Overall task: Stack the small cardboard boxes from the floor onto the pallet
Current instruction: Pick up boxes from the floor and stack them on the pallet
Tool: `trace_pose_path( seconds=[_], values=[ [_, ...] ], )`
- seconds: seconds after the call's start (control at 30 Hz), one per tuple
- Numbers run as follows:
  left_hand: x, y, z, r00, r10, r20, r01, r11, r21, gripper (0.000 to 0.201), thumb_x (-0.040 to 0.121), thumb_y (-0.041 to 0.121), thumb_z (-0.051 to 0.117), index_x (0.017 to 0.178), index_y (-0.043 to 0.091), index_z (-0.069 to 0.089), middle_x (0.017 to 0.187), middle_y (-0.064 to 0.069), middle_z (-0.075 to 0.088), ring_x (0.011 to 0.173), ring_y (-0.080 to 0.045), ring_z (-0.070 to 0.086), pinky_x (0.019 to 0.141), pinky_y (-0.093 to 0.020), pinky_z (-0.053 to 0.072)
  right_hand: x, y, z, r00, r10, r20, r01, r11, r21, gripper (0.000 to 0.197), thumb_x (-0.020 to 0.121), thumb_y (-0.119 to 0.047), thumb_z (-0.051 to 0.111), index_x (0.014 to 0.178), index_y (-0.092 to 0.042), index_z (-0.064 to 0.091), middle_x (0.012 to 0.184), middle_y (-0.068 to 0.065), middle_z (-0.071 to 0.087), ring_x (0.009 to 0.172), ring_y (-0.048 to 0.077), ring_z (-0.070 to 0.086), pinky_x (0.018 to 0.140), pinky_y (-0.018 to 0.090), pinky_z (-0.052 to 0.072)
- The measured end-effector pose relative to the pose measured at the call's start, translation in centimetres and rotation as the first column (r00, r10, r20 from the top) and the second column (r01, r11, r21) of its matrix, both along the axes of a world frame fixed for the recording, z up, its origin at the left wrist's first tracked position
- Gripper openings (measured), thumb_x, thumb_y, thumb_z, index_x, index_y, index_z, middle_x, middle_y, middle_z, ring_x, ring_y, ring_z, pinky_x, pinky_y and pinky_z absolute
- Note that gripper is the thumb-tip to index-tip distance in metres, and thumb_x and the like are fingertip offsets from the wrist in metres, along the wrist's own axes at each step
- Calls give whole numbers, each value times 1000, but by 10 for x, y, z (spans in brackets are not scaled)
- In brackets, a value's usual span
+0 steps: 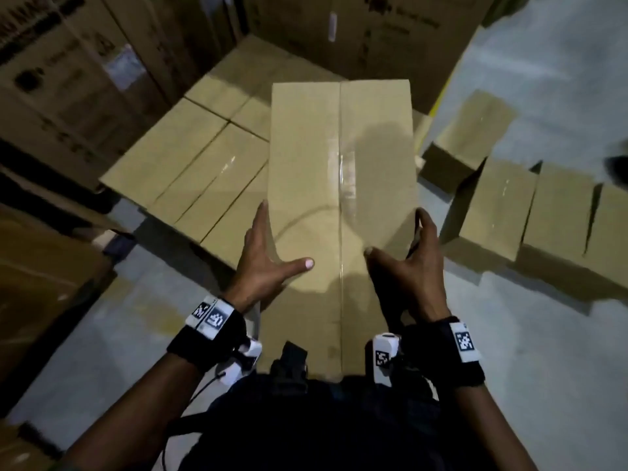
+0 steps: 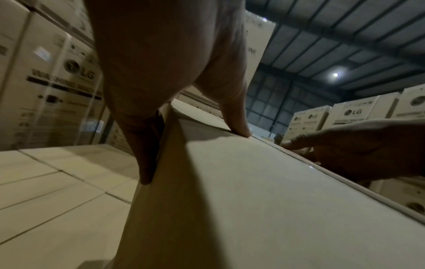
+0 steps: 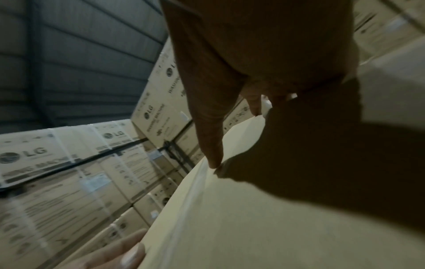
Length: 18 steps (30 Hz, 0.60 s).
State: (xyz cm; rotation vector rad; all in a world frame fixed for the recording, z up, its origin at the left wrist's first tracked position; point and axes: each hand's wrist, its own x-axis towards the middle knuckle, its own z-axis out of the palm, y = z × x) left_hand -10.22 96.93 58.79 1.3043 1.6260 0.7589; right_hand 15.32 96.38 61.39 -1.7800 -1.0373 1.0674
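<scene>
I carry a long taped cardboard box (image 1: 339, 181) in front of my body, above the floor. My left hand (image 1: 263, 254) grips its left edge, thumb flat on top and fingers down the side. My right hand (image 1: 409, 258) grips the right edge the same way. The left wrist view has the left hand (image 2: 161, 63) over the box (image 2: 253, 200) corner, with the right hand (image 2: 368, 151) across from it. Ahead and to the left lies a flat layer of similar boxes (image 1: 190, 164); what they rest on is hidden. In the right wrist view the right hand (image 3: 253, 54) is on the box (image 3: 230, 227).
Several small boxes (image 1: 499, 212) stand in a row on the grey floor at the right, another (image 1: 475, 130) behind them. Tall printed appliance cartons (image 1: 68, 79) wall in the left and back. Bare floor (image 1: 509, 334) lies to my right.
</scene>
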Motion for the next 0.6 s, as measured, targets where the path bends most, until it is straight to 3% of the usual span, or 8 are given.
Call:
trace_pose_path(
  seconds=[0.13, 0.27, 0.33, 0.47, 0.53, 0.6],
  values=[
    [-6, 4, -26, 995, -97, 13, 97, 987, -130, 131, 69, 31, 94, 161, 40, 1, 170, 6, 9, 155, -16, 12, 123, -41, 21, -7, -24, -43, 991, -131, 12, 132, 984, -116, 103, 57, -49, 89, 140, -64, 28, 143, -15, 49, 131, 24, 50, 102, 51, 52],
    [-3, 7, -78, 991, -129, -19, 118, 949, -291, 131, 71, 26, 93, 162, 39, 0, 167, -2, 16, 151, -20, 22, 112, -31, 27, -8, -36, -104, 984, -177, 13, 175, 952, -251, 108, 56, -51, 91, 140, -67, 26, 143, -21, 49, 133, 27, 49, 105, 52, 49],
    [2, 14, -115, 986, -162, -27, 145, 935, -324, 129, 70, 29, 93, 161, 38, 2, 162, 0, 22, 148, -21, 26, 115, -34, 29, 0, -33, -144, 982, -185, 31, 185, 937, -297, 115, 54, -54, 91, 145, -62, 22, 143, -20, 52, 133, 28, 50, 106, 53, 48],
    [10, 34, -196, 967, -250, -57, 219, 920, -325, 134, 59, 59, 90, 162, 37, 7, 165, 1, 26, 149, -23, 29, 119, -53, 33, 15, -20, -224, 983, -161, 86, 181, 921, -344, 119, 52, -59, 90, 148, -56, 20, 146, -16, 51, 134, 27, 50, 108, 51, 47],
    [14, 48, -236, 960, -273, -60, 240, 915, -324, 136, 59, 56, 92, 162, 37, 6, 167, 3, 22, 152, -22, 26, 120, -54, 32, 20, -11, -263, 985, -130, 117, 163, 924, -346, 119, 52, -60, 90, 149, -53, 21, 148, -15, 50, 135, 27, 50, 108, 51, 46],
    [19, 61, -266, 951, -284, -124, 231, 917, -326, 133, 63, 45, 94, 163, 27, 8, 169, 0, 17, 154, -21, 20, 123, -49, 27, 22, -6, -295, 984, -115, 139, 157, 925, -347, 119, 53, -59, 89, 150, -48, 21, 151, -12, 47, 137, 26, 47, 110, 51, 45]
  ],
)
